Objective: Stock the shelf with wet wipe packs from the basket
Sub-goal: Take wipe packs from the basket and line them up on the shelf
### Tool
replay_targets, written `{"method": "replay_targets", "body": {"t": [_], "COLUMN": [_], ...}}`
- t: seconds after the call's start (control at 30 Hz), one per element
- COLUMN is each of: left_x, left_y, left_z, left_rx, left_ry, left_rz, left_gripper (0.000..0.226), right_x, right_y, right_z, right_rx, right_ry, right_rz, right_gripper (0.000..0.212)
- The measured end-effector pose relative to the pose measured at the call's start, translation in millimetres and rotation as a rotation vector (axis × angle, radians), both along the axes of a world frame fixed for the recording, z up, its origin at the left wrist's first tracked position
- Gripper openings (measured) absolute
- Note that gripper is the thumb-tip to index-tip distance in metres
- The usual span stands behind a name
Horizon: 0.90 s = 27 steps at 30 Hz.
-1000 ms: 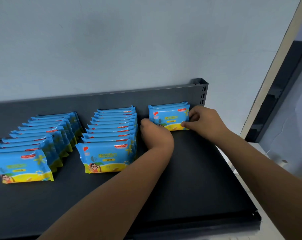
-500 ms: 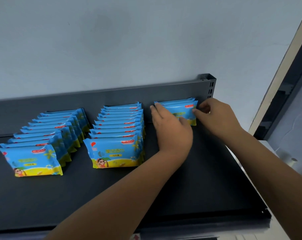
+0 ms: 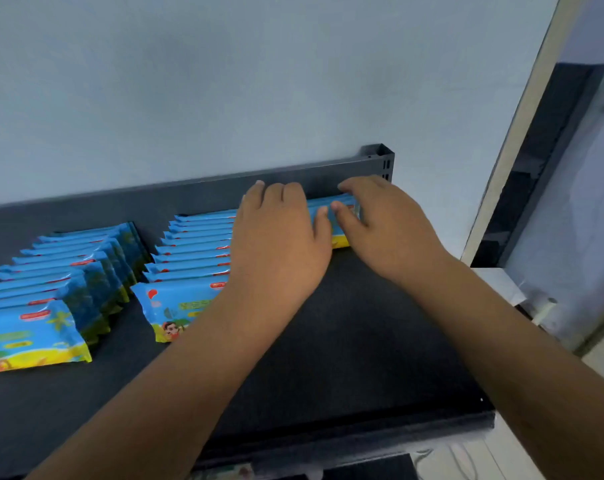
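A short row of blue and yellow wet wipe packs (image 3: 335,223) stands at the back right of the dark shelf (image 3: 345,327), against its back panel. My left hand (image 3: 276,244) lies flat with straight fingers on the front of these packs and hides most of them. At their right end, my right hand (image 3: 387,223) holds them, fingers curved over the top edge and thumb on the front. The basket is not in view.
Two longer rows of the same packs stand on the shelf: a middle row (image 3: 189,254) just left of my left hand and a left row (image 3: 61,282). The shelf's upright post (image 3: 383,161) is at the back right corner. A pale wall rises behind.
My left hand has moved from the left side of the packs onto their front and now covers them. The right hand has shifted over their top. The camera has tilted and moved closer.
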State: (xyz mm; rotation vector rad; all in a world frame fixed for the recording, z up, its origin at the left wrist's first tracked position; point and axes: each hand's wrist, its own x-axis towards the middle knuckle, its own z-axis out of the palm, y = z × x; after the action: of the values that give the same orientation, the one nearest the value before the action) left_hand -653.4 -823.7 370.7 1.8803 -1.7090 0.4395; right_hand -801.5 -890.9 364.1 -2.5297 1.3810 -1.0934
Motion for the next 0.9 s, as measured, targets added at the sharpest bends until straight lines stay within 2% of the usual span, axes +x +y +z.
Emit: {"method": "replay_targets", "body": {"t": [0.1, 0.23, 0.6, 0.73, 0.9], "left_x": [27, 71, 207, 270, 345], "left_y": [26, 66, 236, 326, 450], "left_z": [5, 3, -24, -34, -44], "left_rx": [0.007, -0.024, -0.080, -0.079, 0.027], "left_ry": [-0.167, -0.240, -0.158, -0.086, 0.001], "left_rz": [0.057, 0.171, 0.454, 0.612, 0.858], "left_gripper": [0.054, 0.055, 0.046, 0.052, 0.059], "right_x": [19, 60, 224, 305, 403], "right_y": [21, 56, 189, 261, 358], "right_z": [11, 21, 12, 7, -7], "right_rx": [-0.008, -0.007, 0.051, 0.028, 0.059], "right_ry": [0.014, 0.045, 0.005, 0.000, 0.011], "right_rz": [0.059, 0.184, 0.527, 0.658, 0.830], "right_gripper": [0.039, 0.036, 0.036, 0.037, 0.037]}}
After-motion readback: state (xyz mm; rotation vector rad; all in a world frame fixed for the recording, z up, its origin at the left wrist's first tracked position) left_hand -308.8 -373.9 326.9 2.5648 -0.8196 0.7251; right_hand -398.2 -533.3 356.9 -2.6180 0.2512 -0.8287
